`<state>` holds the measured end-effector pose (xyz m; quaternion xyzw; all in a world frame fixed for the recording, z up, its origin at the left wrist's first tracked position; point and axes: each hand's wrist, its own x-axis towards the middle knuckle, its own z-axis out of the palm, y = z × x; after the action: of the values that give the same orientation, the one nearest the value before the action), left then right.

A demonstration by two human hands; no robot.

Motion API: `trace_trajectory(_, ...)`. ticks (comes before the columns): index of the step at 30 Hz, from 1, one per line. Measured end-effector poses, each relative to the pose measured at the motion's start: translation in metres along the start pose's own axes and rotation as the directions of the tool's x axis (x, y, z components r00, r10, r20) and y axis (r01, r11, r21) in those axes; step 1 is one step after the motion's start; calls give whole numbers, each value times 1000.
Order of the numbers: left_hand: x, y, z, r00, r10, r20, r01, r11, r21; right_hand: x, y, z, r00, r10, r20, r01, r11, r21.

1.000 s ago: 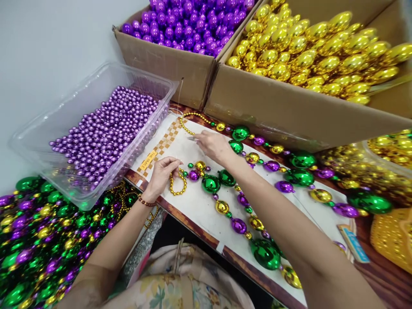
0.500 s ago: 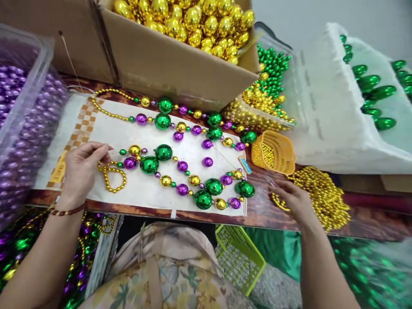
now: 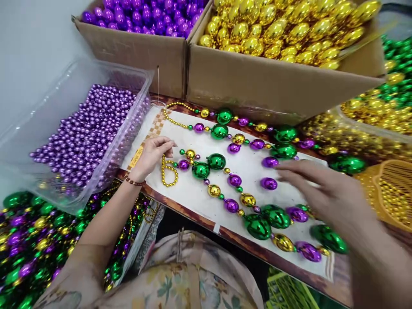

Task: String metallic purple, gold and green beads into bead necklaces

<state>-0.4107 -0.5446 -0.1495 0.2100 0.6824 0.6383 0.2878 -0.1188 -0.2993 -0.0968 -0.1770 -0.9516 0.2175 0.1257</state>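
My left hand (image 3: 154, 154) is closed in a pinch at the left end of a bead necklace (image 3: 231, 205). Its fingers seem to be on the string beside a small green bead (image 3: 182, 152); the string itself hardly shows. A loop of small gold beads (image 3: 169, 184) lies just below these fingers. The necklace, with large green, purple and gold beads, lies bent double on a white cloth (image 3: 193, 206). My right hand (image 3: 322, 189) hangs over the cloth's right part, smeared by motion, its fingertips by two loose purple beads (image 3: 269, 183). Whether it holds anything is unclear.
Another bead necklace (image 3: 219, 131) lies along the cloth's back. Behind stand cardboard boxes of purple beads (image 3: 137, 21) and gold beads (image 3: 273, 30). A clear bin (image 3: 144, 81) of small purple beads is at left, an orange basket (image 3: 380, 184) at right.
My right hand has moved left from the gold bead pile to over the cloth. The view has swung left, bringing the purple bead bin into sight. My left hand keeps its pinch.
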Motion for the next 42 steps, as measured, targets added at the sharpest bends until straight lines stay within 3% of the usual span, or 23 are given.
trace_trajectory(3, -3, 4, -2, 1000, 4, 31, -4, 1000, 8, 77, -66, 57, 988, -138, 67, 114, 954, 279)
trace_trajectory(5, -5, 5, -3, 998, 26, 56, -28, 999, 31, 115, -93, 93, 971, -196, 140, 131, 918, 375)
trace_trajectory(8, -5, 4, -6, 996, 57, 65, -61, 997, 54, 144, -107, 131, 931, -228, 286, 49, 853, 520)
trace_trajectory(11, -2, 1, -6, 997, 57, 46, -59, 997, 44, 149, -103, 148, 920, -203, 335, -44, 796, 604)
trace_trajectory(18, 6, -9, -1, 1000, -5, 29, 6, 999, -33, 152, -86, 154, 955, -107, 276, -145, 642, 752)
trace_trajectory(20, 6, -9, 0, 999, -37, 32, 38, 998, -43, 154, -83, 154, 958, -96, 268, -147, 640, 754)
trace_trajectory(25, 9, -7, -1, 991, -130, 26, 132, 987, -92, 149, -82, 149, 968, -115, 225, -63, 752, 656)
trace_trajectory(29, 14, -4, -3, 964, -246, 99, 264, 925, -273, 135, -88, 141, 939, -140, 315, 0, 913, 407)
trace_trajectory(34, 17, -3, -5, 926, -343, 157, 377, 830, -411, 128, -92, 129, 905, -180, 384, 92, 967, 237)
trace_trajectory(37, 16, -1, -7, 930, -312, 195, 367, 830, -420, 135, -87, 126, 886, -248, 392, 82, 915, 394)
trace_trajectory(40, 13, 4, -10, 933, -252, 256, 331, 881, -338, 150, -82, 128, 905, -162, 393, -124, 782, 611)
trace_trajectory(42, 11, 9, -11, 946, -192, 260, 257, 935, -245, 159, -81, 132, 860, -129, 493, -285, 679, 676)
